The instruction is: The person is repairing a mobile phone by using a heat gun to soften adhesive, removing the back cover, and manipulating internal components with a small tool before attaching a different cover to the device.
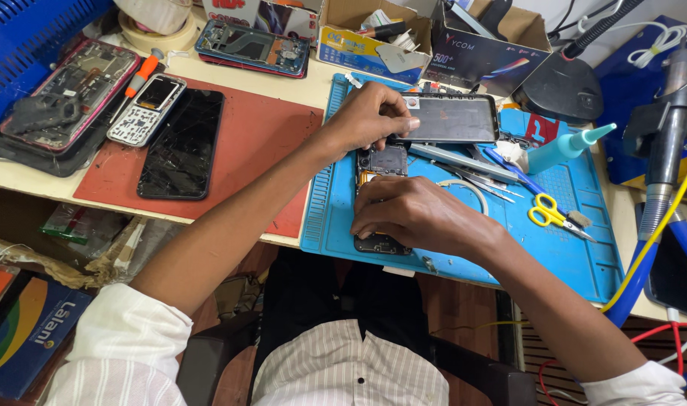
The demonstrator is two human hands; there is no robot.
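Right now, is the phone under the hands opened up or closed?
Opened up. The phone on the blue mat shows bare internal parts; the left hand and right hand rest on it.

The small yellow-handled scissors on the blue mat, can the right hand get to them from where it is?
Probably yes. The small yellow-handled scissors lie in the open on the blue rubber mat, just beside the right hand, which rests on the opened phone. Only bare mat and a thin white wire loop lie between.

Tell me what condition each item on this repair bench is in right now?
Opened phone: back off, under both hands.
Screen panel: detached, left hand gripping its edge.
Black phone: glass cracked.
Keypad phone: casing removed.
Yellow scissors: closed.
Right hand: pressing the opened phone.
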